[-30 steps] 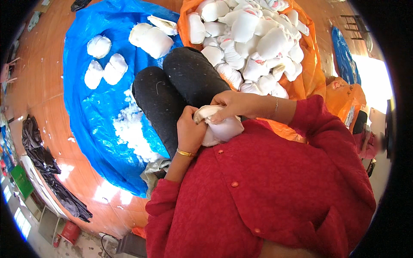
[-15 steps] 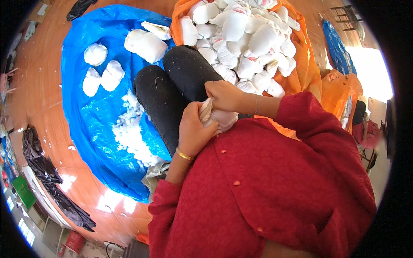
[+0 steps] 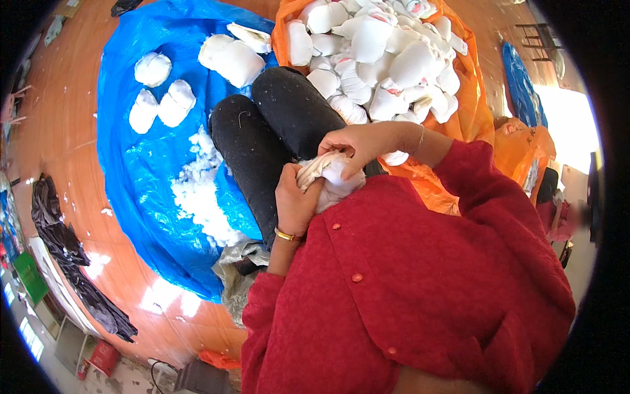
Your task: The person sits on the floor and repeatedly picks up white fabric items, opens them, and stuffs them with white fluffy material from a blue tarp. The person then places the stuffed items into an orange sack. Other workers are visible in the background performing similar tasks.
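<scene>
A cream-white cloth piece (image 3: 333,187) rests against my lap and red jacket, with white, fluffy-looking material showing at its upper end. My left hand (image 3: 295,205) is closed around its left edge, where the cloth is bunched in folds. On the other side, my right hand (image 3: 361,142) grips the upper right of the same piece, its fingertips bent down at the white part. Left of my knees, loose white stuffing (image 3: 200,197) lies on a blue plastic sheet (image 3: 141,190). Further up the sheet are several white padded pieces, among them a large one (image 3: 234,60) and a round one (image 3: 153,69).
An orange sack (image 3: 478,98) heaped with white stuffed pieces (image 3: 374,43) stands beyond my right knee. Another orange bag (image 3: 525,146) is at the right. Black plastic (image 3: 62,236) lies on the reddish floor at the left, and a grey crumpled bag (image 3: 239,272) sits beside my left forearm.
My right hand has shifted slightly right and down along the cloth piece. More of the white material at its upper end shows now. My left hand keeps its hold.
</scene>
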Available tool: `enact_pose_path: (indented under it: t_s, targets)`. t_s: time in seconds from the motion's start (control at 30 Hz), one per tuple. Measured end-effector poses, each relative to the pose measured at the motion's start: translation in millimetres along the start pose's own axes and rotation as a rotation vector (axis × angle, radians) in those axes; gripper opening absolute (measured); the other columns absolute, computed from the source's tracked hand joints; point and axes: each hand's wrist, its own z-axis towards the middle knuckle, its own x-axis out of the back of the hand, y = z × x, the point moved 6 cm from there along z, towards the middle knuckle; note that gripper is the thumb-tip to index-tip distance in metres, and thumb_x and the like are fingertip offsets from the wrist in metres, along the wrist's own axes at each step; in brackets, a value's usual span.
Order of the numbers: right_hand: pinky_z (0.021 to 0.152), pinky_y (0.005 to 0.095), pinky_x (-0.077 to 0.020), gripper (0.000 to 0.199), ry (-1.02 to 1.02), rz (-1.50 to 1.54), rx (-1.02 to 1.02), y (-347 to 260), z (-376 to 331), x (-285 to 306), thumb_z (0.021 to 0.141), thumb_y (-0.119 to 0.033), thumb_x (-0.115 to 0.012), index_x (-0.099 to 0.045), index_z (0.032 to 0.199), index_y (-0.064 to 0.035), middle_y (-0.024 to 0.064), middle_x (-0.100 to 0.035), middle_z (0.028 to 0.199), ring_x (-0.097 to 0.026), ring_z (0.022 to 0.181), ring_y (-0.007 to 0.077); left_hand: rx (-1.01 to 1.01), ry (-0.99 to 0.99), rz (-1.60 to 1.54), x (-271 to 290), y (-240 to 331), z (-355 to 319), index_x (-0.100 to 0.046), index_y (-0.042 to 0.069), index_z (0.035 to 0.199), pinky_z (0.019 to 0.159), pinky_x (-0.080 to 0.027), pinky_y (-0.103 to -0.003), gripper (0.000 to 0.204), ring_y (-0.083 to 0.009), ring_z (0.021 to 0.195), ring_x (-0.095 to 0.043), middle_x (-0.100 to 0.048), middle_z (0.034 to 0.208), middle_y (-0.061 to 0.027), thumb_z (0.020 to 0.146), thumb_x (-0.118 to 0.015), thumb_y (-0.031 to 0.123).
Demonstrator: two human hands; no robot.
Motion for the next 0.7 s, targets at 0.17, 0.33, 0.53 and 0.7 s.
enact_pose_path:
  t_s: [0.17, 0.33, 0.53, 0.7]
  targets:
    - [0.094, 0.029, -0.04, 0.085, 0.063, 0.04, 0.025, 4.4, -6.5, -9.0, 0.062, -0.028, -0.08, -0.037, 0.13, -0.0017, 0.0125, -0.053, 0.118, -0.052, 0.109, 0.0198, 0.153, -0.012, -0.256, 2.8, -11.8, -1.3, -0.049, 0.004, 0.085, 0.062, -0.044, -0.027, 0.022, -0.011, 0.07, -0.052, -0.056, 0.077, -0.0041, 0.077, -0.069, 0.009]
    - [0.094, 0.0297, -0.0397, 0.088, 0.056, -0.001, 0.03, 4.3, -4.0, -8.2, 0.06, -0.031, -0.081, -0.036, 0.131, -0.0025, 0.0143, -0.053, 0.119, -0.052, 0.109, 0.0219, 0.214, -0.029, -0.562, 0.6, -14.4, -3.6, -0.048, 0.006, 0.085, 0.064, -0.041, -0.021, 0.02, -0.0059, 0.072, -0.046, -0.052, 0.08, 0.0026, 0.08, -0.067, 0.004]
    - [0.086, 0.0332, -0.045, 0.086, 0.119, -0.177, 0.133, 1.3, 3.3, -7.4, 0.059, -0.039, -0.081, -0.041, 0.12, 0.0054, 0.0196, -0.056, 0.109, -0.056, 0.102, 0.0282, 0.218, -0.023, -0.695, -1.8, -13.4, -6.8, -0.049, 0.006, 0.087, 0.065, -0.042, -0.02, 0.019, -0.0045, 0.074, -0.047, -0.052, 0.082, 0.0031, 0.08, -0.065, 0.002]
    - [0.074, 0.0362, -0.0468, 0.072, 0.24, -0.296, 0.175, -1.9, 8.8, -9.2, 0.053, -0.036, -0.083, -0.046, 0.102, 0.0041, 0.0184, -0.058, 0.092, -0.059, 0.085, 0.0293, -0.035, -0.066, -0.229, 17.0, 1.0, -5.1, -0.054, 0.003, 0.093, 0.067, -0.045, -0.026, 0.021, -0.0112, 0.075, -0.053, -0.057, 0.081, -0.0034, 0.079, -0.066, 0.011]
